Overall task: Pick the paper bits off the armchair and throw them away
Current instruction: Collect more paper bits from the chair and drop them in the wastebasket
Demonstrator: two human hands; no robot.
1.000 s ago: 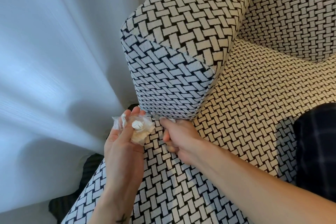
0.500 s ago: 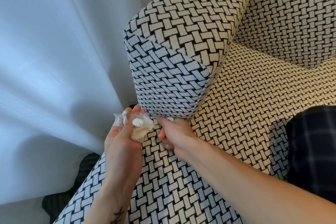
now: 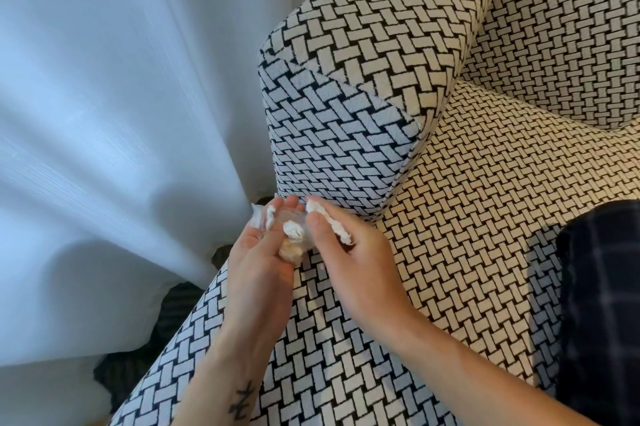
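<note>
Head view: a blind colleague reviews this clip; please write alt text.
Two hands meet over a black-and-cream woven armchair: the left hand holds a wad of paper bits, the right hand pinches another white paper bit beside it. A white curtain hangs beside the chair.

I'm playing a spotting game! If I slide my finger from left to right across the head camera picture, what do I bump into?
A white curtain → left hand holding crumpled paper bits → right hand pinching a paper strip → dark checked cloth.
</note>
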